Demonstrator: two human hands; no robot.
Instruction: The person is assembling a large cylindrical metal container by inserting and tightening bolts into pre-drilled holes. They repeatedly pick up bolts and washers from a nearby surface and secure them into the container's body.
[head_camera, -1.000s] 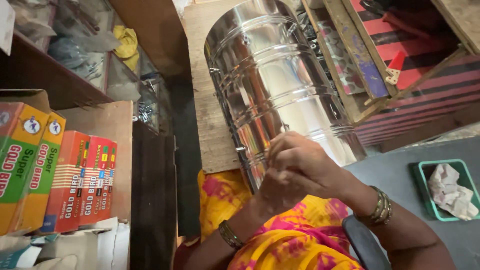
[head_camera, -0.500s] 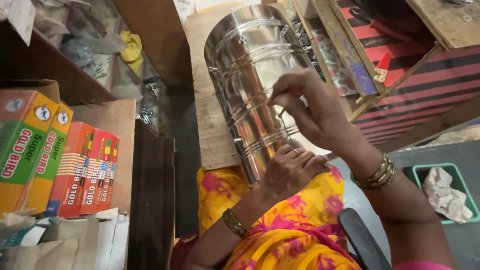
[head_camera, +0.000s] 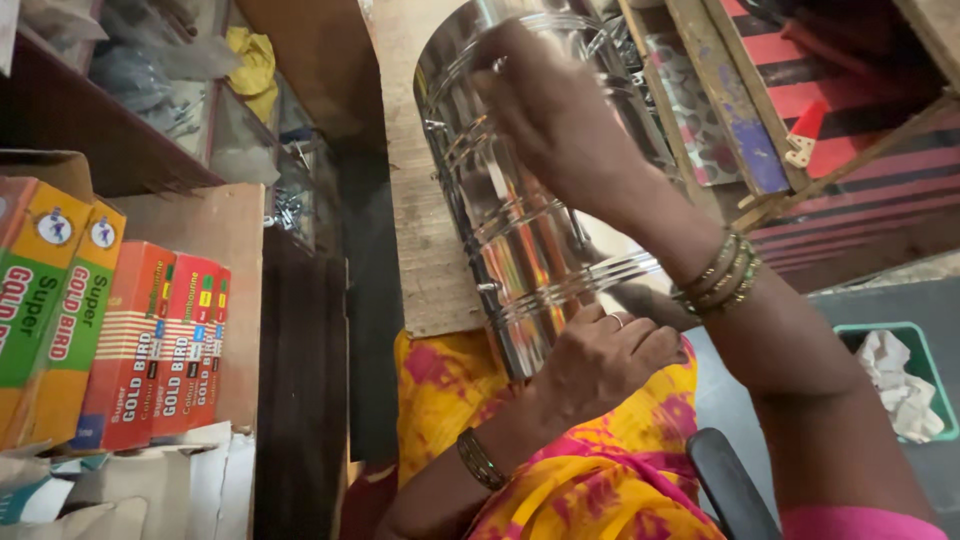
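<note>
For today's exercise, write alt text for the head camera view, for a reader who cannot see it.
A person's two hands steady a large shiny steel drum lying on a wooden board: the right hand reaches over its far end, and the left hand presses its near end. Colourful cartons stand on the left, and a green tray of crumpled paper lies on the right.

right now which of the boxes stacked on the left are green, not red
The two boxes at the far left edge are green and orange; the boxes beside them, toward the steel drum, are red. Neither hand touches any box.
</note>
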